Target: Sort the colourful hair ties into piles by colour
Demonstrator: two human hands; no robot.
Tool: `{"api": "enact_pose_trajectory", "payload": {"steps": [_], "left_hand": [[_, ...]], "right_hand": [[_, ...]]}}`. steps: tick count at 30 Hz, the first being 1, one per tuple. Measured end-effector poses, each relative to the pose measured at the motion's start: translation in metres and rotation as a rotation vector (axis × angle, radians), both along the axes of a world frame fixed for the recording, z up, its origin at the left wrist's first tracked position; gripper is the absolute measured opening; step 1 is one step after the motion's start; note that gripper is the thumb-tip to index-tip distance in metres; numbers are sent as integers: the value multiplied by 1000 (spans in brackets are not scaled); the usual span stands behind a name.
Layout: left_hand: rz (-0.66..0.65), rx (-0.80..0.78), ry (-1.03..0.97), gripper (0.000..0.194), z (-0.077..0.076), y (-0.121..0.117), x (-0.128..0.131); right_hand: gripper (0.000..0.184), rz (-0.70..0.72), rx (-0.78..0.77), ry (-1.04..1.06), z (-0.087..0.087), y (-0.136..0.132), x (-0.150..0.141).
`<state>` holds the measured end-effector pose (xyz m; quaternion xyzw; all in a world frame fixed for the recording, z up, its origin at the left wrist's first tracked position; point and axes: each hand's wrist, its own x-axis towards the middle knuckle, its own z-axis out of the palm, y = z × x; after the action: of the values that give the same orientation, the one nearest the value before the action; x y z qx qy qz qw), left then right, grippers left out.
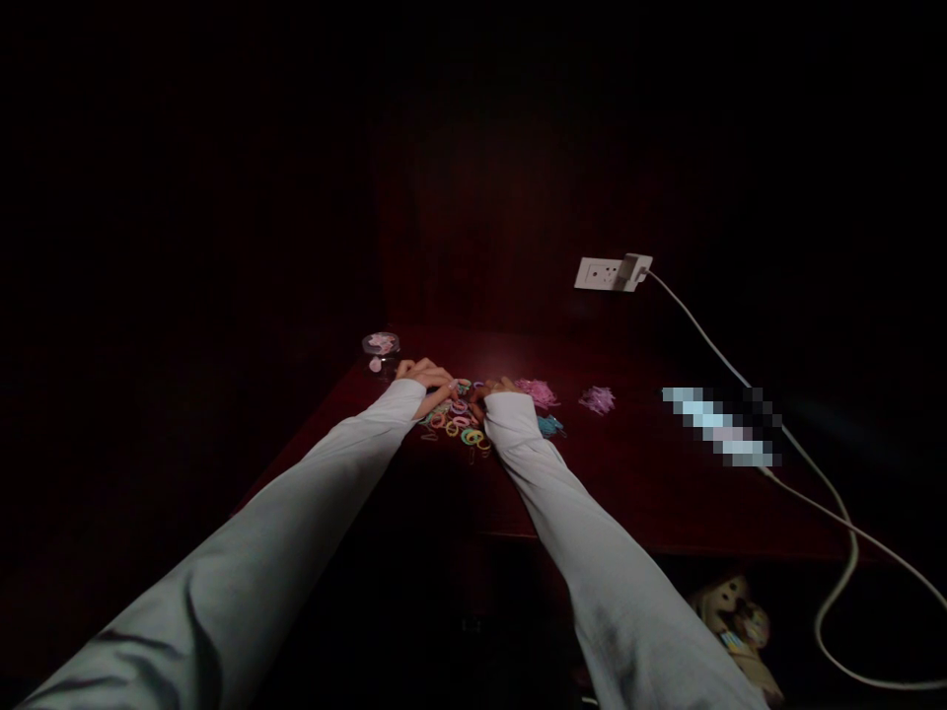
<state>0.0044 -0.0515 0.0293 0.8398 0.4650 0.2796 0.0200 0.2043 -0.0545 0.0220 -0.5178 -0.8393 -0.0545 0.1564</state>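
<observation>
A loose pile of colourful hair ties (460,420) lies on the dark red table between my two hands. My left hand (427,375) rests at the pile's left edge, its fingers bent and apart, with the thumb side touching the hair ties. On the opposite side my right hand (498,387) reaches in with curled fingers. The cuff and the dim light hide most of its fingertips, and whatever they pinch is too small to name. Just right of that hand are a pink heap of small bands (538,392) and a blue heap (550,426). A purple heap (598,398) lies farther right.
A clear round container (381,345) with pink pieces stands at the back left. A white charger (634,268) sits in the wall socket (596,274), its cable (699,328) trailing right past a pixelated object (717,427). Below the table edge shows a beige patterned item (729,616).
</observation>
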Motion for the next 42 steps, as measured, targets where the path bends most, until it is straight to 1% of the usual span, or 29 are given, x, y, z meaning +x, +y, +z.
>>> {"api": "enact_pose_trajectory", "payload": {"steps": [3, 7, 11, 18, 22, 26, 30, 36, 40, 42], "left_hand": [[8, 11, -1, 43, -2, 1, 0], [14, 25, -7, 41, -5, 5, -1], [42, 29, -3, 42, -8, 9, -1], [33, 55, -2, 40, -8, 8, -1], [52, 59, 12, 36, -12, 15, -2], [86, 66, 4, 24, -17, 20, -2], [88, 66, 0, 26, -22, 22, -1], [42, 36, 37, 25, -24, 23, 1], [40, 44, 35, 24, -26, 23, 0], [17, 57, 29, 25, -26, 23, -1]], "right_hand": [[22, -11, -13, 1, 0, 1, 0], [21, -30, 8, 6, -1, 2, 2], [20, -16, 30, 6, -2, 2, 2], [18, -20, 9, 26, -4, 5, 3], [17, -19, 14, 93, -6, 6, 6], [22, -45, 29, 217, -10, 11, 8], [24, 0, 24, 302, -13, 15, 9], [24, 77, 45, 313, -13, 15, 8], [25, 87, 30, 335, -13, 15, 8], [25, 82, 14, 363, -13, 14, 7]]}}
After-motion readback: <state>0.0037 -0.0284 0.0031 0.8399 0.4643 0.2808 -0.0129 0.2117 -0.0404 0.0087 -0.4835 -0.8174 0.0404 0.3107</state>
